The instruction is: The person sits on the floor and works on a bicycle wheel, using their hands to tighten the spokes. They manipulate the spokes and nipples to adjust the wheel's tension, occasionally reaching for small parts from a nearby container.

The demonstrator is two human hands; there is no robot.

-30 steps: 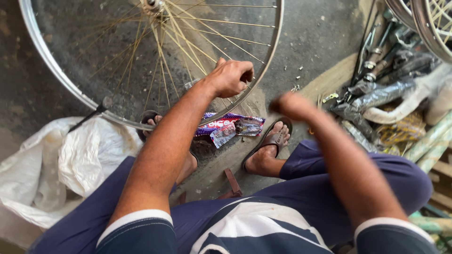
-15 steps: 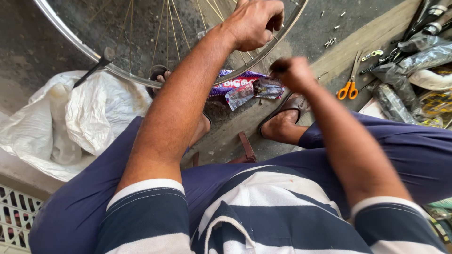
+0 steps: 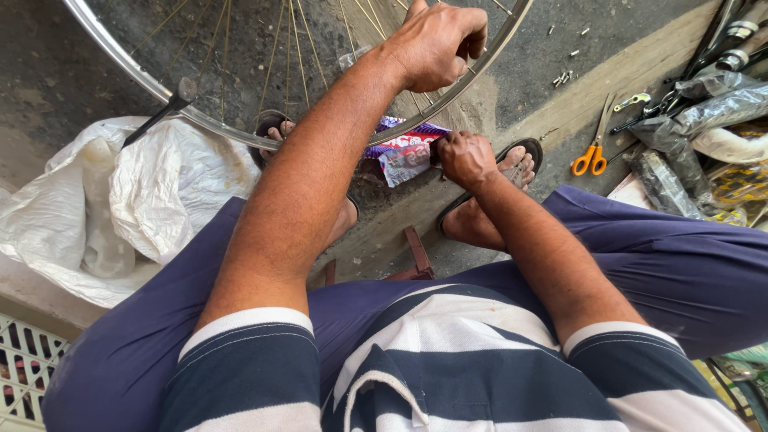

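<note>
A spoked bicycle wheel (image 3: 232, 128) with a bare metal rim stands in front of me, above my sandalled feet. My left hand (image 3: 438, 42) grips the rim at its lower right, fingers curled over the metal and spokes. My right hand (image 3: 466, 158) is closed in a fist just below the rim, next to my right foot; a small dark tool seems to be in it, mostly hidden. A crumpled purple and red wrapper (image 3: 404, 152) lies on the ground between my feet, just left of the right hand.
A white plastic sack (image 3: 120, 208) lies at the left. Orange-handled scissors (image 3: 594, 152), small metal nipples (image 3: 564, 76) and a heap of bicycle parts in plastic (image 3: 704, 120) sit at the right. A white grid crate (image 3: 24, 368) is at the bottom left.
The view has tipped downward, so the wheel sits higher in frame. My left hand has slid along the rim toward its lower right. My right hand stays clenched below the rim.
</note>
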